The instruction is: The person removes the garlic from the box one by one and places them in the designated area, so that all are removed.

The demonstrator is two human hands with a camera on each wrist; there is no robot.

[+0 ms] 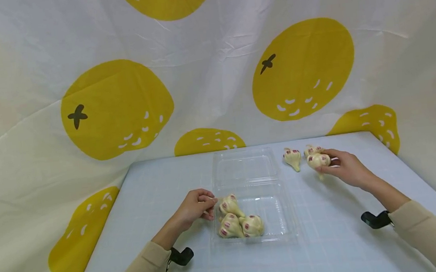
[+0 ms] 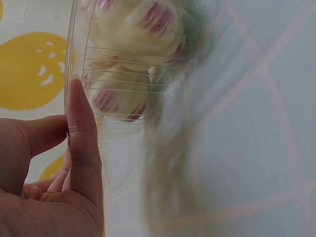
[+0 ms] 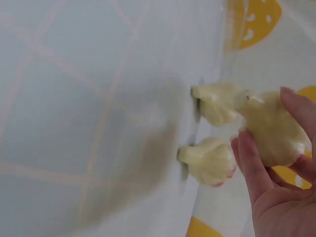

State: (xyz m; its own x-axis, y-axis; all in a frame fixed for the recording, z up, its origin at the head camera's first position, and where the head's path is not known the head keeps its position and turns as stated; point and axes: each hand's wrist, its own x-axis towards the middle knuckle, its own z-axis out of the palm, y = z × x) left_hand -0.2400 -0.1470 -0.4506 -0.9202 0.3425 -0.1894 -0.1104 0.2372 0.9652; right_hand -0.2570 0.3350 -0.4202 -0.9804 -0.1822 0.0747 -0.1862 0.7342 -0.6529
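Observation:
My right hand (image 1: 349,169) holds a garlic bulb (image 1: 317,160), cream with purple streaks, between thumb and fingers. In the right wrist view this held bulb (image 3: 276,129) is raised off the table, its stem end facing the camera. Just beyond it, two more garlic bulbs (image 1: 292,158) lie on the table, one partly hidden behind the held one. With thumb and finger, my left hand (image 1: 194,208) pinches the left rim of a clear plastic clamshell box (image 1: 272,208). Three garlic bulbs (image 1: 252,226) sit in the box's left half.
The box's clear lid (image 1: 244,167) lies folded back on the far side, toward the rear edge. A pale blue checked cloth covers the table (image 1: 326,236). Behind it hangs a white curtain (image 1: 211,78) printed with yellow lemons.

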